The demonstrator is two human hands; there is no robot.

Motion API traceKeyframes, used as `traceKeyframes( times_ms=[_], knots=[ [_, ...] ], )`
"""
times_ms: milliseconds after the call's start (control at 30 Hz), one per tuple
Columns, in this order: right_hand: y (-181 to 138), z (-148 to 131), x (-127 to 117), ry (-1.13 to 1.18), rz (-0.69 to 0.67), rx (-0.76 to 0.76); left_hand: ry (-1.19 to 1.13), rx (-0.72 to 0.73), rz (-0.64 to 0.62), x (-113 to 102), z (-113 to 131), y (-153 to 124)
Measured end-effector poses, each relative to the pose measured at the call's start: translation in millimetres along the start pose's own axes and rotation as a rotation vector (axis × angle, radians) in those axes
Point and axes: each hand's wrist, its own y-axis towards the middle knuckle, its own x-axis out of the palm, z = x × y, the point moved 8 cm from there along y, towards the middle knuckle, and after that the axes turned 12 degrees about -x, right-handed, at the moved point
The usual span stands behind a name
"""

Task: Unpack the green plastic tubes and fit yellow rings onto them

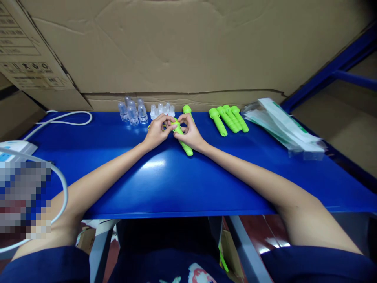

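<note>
We held the green tube [186, 148] mid blue table [206, 177], long axis running eleven to five o'clock; our left hand [157, 133] pinched its far end from nine, our right hand [192, 133] gripped it from three

caps [132, 112] behind-left of fingers [165, 120] | tubes [228, 118] right of fingers | bags [282, 125] far right | cable [90, 116] far left | all on bench [176, 181]

No legible txt: print & handling symbols on cardboard box [29, 59] too blurred to read
</note>
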Motion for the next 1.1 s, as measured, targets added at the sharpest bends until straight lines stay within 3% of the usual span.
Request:
traceKeyframes(
  times_ms=[267,500,800,1100],
  knots=[
    [-0.7,2.1,2.5,0.023,-0.029,0.082,-0.003,0.009,-0.009,0.3,0.8,-0.1],
    [-0.1,1.7,-2.1,0.013,0.043,0.085,-0.030,0.051,0.123,-7.0,0.2,-1.7],
    [-1.4,2.3,-2.1,0.101,0.103,0.101,-0.031,0.075,0.085,-6.6,5.5,-2.3],
    [-0.7,-5.9,-2.5,0.106,0.072,0.128,0.007,0.016,0.069,-5.2,3.0,-2.4]
  ],
)
